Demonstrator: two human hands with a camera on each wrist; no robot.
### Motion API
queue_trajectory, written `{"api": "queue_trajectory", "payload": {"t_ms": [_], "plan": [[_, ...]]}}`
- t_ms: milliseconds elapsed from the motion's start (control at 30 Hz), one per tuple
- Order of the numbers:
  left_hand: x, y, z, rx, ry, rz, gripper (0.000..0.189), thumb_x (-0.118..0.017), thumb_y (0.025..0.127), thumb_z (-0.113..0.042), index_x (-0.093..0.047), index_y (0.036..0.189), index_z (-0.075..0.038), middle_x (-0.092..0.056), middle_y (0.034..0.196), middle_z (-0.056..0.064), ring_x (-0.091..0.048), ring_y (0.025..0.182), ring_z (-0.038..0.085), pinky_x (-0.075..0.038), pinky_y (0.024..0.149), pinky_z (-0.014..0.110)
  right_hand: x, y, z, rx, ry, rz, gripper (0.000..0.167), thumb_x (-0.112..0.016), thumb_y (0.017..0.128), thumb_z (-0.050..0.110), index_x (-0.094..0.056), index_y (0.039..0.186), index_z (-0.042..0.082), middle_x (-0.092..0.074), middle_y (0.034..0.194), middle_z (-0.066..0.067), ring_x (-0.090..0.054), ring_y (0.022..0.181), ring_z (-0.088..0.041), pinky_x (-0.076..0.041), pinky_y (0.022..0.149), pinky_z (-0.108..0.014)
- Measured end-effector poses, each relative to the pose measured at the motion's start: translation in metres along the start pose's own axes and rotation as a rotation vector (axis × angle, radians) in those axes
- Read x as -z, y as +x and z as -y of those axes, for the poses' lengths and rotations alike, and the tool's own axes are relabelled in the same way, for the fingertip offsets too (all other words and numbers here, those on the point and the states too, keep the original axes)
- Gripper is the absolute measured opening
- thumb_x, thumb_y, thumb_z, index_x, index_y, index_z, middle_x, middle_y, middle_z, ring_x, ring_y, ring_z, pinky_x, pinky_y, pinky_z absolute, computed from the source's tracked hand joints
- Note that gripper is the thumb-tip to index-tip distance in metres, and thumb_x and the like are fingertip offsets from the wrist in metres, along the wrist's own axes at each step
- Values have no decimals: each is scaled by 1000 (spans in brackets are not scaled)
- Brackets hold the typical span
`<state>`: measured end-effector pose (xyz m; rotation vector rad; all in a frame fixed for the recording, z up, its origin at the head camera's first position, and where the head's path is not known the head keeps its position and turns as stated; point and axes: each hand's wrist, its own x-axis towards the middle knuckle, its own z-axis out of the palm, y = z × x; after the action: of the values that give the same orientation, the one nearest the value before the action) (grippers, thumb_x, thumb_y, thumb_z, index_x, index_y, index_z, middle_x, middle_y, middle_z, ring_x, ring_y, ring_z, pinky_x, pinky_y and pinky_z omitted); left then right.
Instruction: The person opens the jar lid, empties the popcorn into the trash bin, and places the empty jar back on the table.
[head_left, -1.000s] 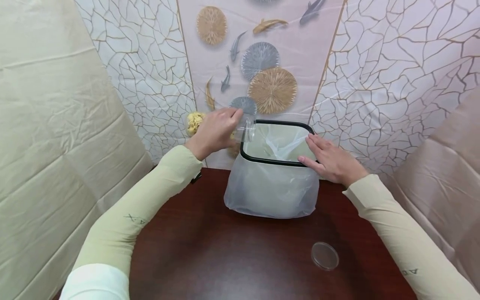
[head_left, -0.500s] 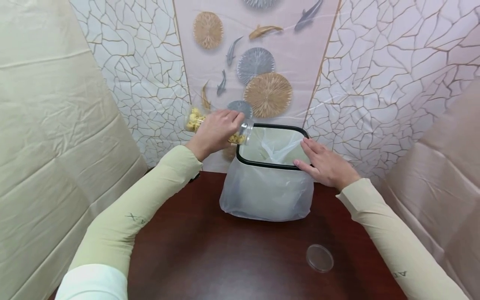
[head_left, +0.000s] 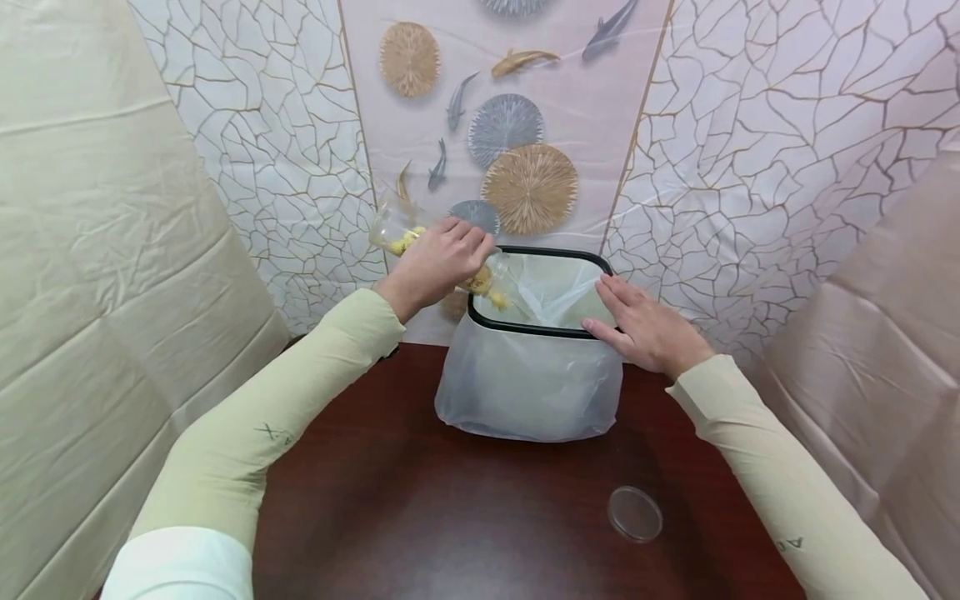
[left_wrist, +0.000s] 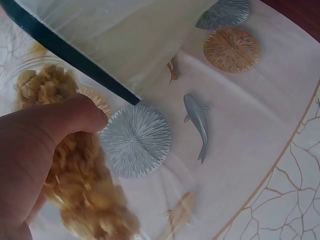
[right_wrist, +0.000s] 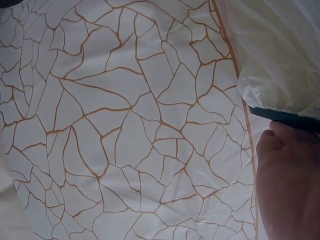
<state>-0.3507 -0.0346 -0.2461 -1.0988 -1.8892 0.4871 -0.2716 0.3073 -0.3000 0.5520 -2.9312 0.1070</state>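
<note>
My left hand [head_left: 437, 262] grips a clear jar [head_left: 386, 223] of popcorn [head_left: 405, 242]. The jar lies tilted, its mouth lower and over the left side of the bin rim [head_left: 558, 252]. Several popcorn pieces sit at the jar's mouth. In the left wrist view, the thumb lies across the jar, with popcorn [left_wrist: 87, 185] packed along it. The bin is lined with a translucent plastic bag [head_left: 525, 387] folded down over its outside. At the right side of the rim, my right hand [head_left: 651, 329] rests with fairly straight fingers and thumb apart.
A clear round lid [head_left: 634, 514] lies on the dark brown table [head_left: 450, 508], in front of the bin to the right. A patterned cloth [head_left: 300, 167] hangs close behind the bin. Beige fabric [head_left: 90, 275] closes in both sides.
My left hand has tipped the jar further, raising its base and lowering its mouth. Popcorn has slid from the base toward the mouth. The right hand stays on the rim.
</note>
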Motion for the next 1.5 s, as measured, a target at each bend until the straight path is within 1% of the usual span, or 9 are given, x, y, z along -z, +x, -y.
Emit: {"api": "queue_trajectory", "payload": {"t_ms": [167,467,733,900,1033,1133,1200,1333,1500], "plan": [[-2,3,1,-82,112,-56,24,-45,104,5,-67,109,-2,-74,99,10,-72,96,28,-57,94,38,1,1,1,3,-2,-5,83,-36,109,58,-22,166,-2,-20,174,-25,-22,161,-46,-24,129,-60],[1,14,2,-275,316,-150,29,-40,108,-3,-69,110,-4,-75,100,8,-68,91,24,-55,92,34,1,0,1,3,-6,-5,83,-36,110,57,-23,165,-3,-21,174,-26,-22,161,-46,-23,130,-60],[7,22,-1,-362,384,-213,30,-40,106,-2,-70,102,-6,-74,95,6,-69,88,21,-54,90,32,0,1,2,6,-3,-7,83,-36,110,57,-23,165,-3,-21,174,-25,-22,161,-46,-24,129,-60],[7,23,-4,-364,389,-200,29,-42,107,-3,-70,104,-6,-75,97,6,-71,93,21,-55,93,33,0,1,1,3,-8,-4,83,-36,110,58,-23,165,-3,-21,174,-25,-22,161,-46,-24,129,-61],[8,22,-3,-328,352,-188,27,-43,107,-3,-69,108,-5,-75,101,7,-70,95,23,-55,96,35,0,0,0,4,-9,-6,83,-37,110,57,-24,165,-3,-22,173,-26,-23,160,-47,-25,129,-61],[12,21,-1,-257,267,-140,26,-43,105,2,-68,114,-4,-74,105,8,-69,99,25,-56,98,37,1,-1,0,1,-8,-3,83,-37,110,57,-24,165,-3,-22,173,-26,-23,160,-47,-25,129,-61],[14,20,0,-169,147,-92,24,-46,105,3,-67,117,-3,-75,110,10,-71,103,27,-56,100,38,1,-2,-1,1,-8,-3,82,-37,110,56,-24,165,-4,-22,173,-26,-23,160,-47,-25,129,-61],[18,18,1,66,-194,-6,26,-59,97,4,-63,123,0,-74,123,17,-70,118,34,-54,109,43,2,-1,0,4,-13,-6,82,-37,110,55,-24,165,-4,-22,173,-26,-24,160,-47,-26,129,-60],[16,9,-1,288,-510,70,61,-78,78,-4,-58,136,1,-68,137,19,-63,130,37,-49,114,47,2,1,1,9,-19,-5,82,-35,110,56,-24,165,-4,-22,173,-26,-23,161,-46,-25,129,-60]]}}
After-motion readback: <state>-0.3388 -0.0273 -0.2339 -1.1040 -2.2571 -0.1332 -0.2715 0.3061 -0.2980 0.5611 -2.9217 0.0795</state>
